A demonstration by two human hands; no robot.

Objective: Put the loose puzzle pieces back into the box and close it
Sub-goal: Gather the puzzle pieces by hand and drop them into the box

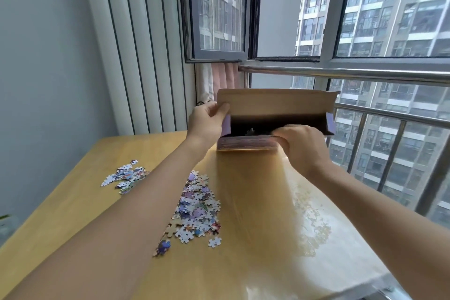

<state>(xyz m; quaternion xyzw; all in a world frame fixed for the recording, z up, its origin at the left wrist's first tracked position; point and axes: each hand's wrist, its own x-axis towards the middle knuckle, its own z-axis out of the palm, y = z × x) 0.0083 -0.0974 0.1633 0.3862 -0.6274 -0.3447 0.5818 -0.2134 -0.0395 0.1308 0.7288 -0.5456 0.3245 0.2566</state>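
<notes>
A cardboard puzzle box (pixel 275 101) with purple printed sides is held up above the far end of the wooden table (pixel 60 214), its mouth facing me and its brown lid flap standing up. My left hand (pixel 207 120) grips the box's left end, thumb on the flap. My right hand (pixel 303 143) holds the lower front edge at the right, fingers curled over it. A few dark pieces show inside. One pile of loose puzzle pieces (pixel 197 207) lies on the table below my left forearm, and a smaller pile (pixel 125 176) lies further left.
A steel railing (pixel 365 74) and large windows run behind and to the right of the table. A pink curtain (pixel 222 78) hangs behind the box. White vertical wall panels (pixel 136 44) stand at the left. The table's right part is glossy with reflections.
</notes>
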